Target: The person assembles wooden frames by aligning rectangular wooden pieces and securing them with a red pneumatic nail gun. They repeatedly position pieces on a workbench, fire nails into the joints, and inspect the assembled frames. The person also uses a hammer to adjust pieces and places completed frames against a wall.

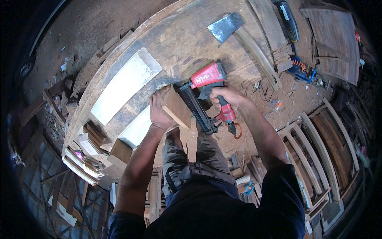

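Observation:
My right hand (226, 98) is wrapped round the grip of a red and black pneumatic nail gun (207, 75). The gun's dark nose and magazine lie close against a brown wooden board (177, 106); whether they touch it I cannot tell. My left hand (158, 110) grips that board from its left side, fingers pressed along it near the workbench edge. Beyond the left hand a white-faced panel (124, 88) lies flat on the wooden workbench (179, 36). Another white-faced piece (137, 126) shows beside my left wrist, partly covered by the forearm.
An axe (226, 28) with a wooden handle lies at the bench's far right. Farther right are a dark power tool (287, 20) and a blue tool with an orange coil (304, 71). Slatted wooden frames (316, 149) stand at right. A wood block (120, 153) sits near my left forearm.

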### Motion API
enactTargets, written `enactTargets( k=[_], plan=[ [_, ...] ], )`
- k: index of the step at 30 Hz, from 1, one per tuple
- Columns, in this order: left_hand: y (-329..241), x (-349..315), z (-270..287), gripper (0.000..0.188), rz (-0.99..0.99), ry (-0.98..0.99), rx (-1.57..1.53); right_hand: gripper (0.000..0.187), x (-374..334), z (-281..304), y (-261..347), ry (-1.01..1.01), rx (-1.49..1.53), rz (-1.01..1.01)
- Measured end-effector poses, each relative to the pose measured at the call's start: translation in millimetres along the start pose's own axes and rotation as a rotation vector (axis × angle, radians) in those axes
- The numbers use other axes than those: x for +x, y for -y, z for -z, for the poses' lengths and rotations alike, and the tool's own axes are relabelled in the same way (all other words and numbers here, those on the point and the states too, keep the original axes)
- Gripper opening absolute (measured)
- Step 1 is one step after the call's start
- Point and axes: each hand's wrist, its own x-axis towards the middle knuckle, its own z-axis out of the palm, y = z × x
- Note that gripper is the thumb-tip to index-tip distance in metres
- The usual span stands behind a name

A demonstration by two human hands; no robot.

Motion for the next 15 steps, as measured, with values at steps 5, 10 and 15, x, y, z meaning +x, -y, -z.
enactTargets(
  k=[5,10,15],
  plan=[
    [2,-1,-2,0.104,-0.020,-0.029,0.011,0.009,-2,-2,3,-0.022,-0.009,0.013],
    [2,-1,-3,0.102,-0.018,-0.049,-0.011,0.007,-5,-2,4,-0.100,-0.056,0.079],
    [-3,1,4,0.099,-0.022,-0.023,0.009,0.009,-12,10,-6,-0.139,0.039,0.097]
  ],
)
